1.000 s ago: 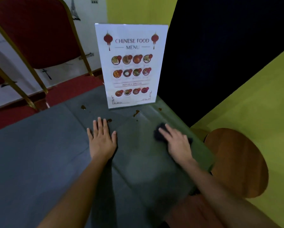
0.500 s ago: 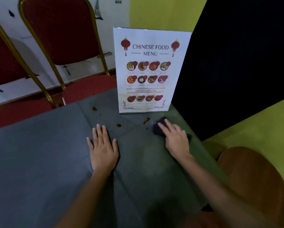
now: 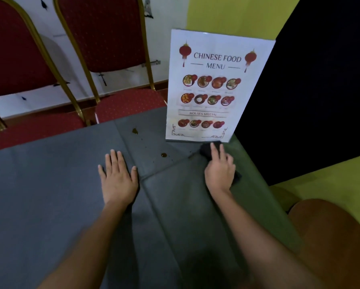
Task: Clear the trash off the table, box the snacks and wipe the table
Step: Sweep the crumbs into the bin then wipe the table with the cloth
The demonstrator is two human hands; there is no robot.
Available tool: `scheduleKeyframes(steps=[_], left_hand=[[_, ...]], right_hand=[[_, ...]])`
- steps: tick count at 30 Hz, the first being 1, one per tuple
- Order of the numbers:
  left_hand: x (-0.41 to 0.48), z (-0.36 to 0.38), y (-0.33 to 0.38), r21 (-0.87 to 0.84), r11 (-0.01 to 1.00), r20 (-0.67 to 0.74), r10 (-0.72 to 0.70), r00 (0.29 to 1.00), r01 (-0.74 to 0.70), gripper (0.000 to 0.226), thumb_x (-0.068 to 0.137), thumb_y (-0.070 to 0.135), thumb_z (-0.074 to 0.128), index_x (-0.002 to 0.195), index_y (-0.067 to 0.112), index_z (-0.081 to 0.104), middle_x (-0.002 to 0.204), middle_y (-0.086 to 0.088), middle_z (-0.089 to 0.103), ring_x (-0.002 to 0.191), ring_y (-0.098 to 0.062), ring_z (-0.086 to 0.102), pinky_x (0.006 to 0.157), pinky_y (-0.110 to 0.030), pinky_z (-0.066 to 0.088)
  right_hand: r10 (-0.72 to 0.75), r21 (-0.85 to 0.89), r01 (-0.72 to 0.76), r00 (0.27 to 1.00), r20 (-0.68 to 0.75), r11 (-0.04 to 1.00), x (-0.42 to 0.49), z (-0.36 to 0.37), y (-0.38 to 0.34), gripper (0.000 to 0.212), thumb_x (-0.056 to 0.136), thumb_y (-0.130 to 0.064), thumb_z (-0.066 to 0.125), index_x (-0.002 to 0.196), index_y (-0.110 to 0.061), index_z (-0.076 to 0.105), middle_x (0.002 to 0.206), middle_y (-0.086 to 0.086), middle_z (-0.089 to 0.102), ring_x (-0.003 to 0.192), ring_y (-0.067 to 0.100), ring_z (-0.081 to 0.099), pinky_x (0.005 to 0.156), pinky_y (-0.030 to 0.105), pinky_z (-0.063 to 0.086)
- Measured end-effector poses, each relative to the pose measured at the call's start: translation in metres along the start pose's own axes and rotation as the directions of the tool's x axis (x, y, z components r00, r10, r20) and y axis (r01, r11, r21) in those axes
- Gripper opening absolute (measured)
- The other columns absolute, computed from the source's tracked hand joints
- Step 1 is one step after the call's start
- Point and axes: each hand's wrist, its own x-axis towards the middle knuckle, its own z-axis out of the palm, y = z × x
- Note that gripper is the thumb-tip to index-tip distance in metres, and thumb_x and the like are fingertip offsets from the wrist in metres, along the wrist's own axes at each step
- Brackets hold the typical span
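Observation:
A grey cloth covers the table (image 3: 49, 184). My right hand (image 3: 219, 170) presses a dark wiping cloth (image 3: 206, 150) flat on it, right below the foot of the standing menu card (image 3: 214, 86). The dark cloth shows past my fingertips and under my palm's right side. My left hand (image 3: 118, 178) lies flat on the table, fingers apart, holding nothing. Two brown stains remain on the grey cloth: one (image 3: 164, 155) between my hands, another (image 3: 135, 131) farther back near the table's far edge.
Two red chairs with gold frames (image 3: 104, 38) stand behind the table's far edge. A round wooden stool seat (image 3: 331, 236) sits low on the right beside the table. A black panel (image 3: 321, 90) rises behind the menu card.
My right hand has pushed the dark cloth forward up to the menu card's base, over the stain that lay there. My left hand stays flat in place. The camera has turned left.

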Motion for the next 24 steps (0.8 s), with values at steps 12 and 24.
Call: scheduleKeyframes(steps=[12,24], left_hand=[[0.001,0.002,-0.002,-0.025,1.0,-0.017,0.013,1.0,-0.013,0.067,0.098,0.047,0.016,0.151,0.008,0.002,0.16,-0.009,-0.003,0.147,-0.021,-0.008,0.119,-0.044,-0.004],[0.03,-0.018,-0.045,-0.044,0.999,-0.076,-0.019,0.997,0.016,0.059,0.096,0.042,0.033,0.148,0.014,0.026,0.157,-0.008,0.02,0.144,-0.027,0.016,0.117,-0.047,0.009]], right_hand=[[-0.253,-0.076,0.256,0.966,0.048,0.964,-0.02,0.013,-0.034,0.065,0.065,-0.004,0.071,0.126,-0.024,0.061,0.133,0.01,0.058,0.1,0.032,0.061,0.073,0.039,0.051],[-0.61,-0.085,0.619,0.784,0.112,0.781,-0.047,0.028,-0.069,0.073,0.062,-0.008,0.074,0.13,-0.028,0.057,0.137,0.007,0.055,0.103,0.029,0.061,0.073,0.036,0.052]])
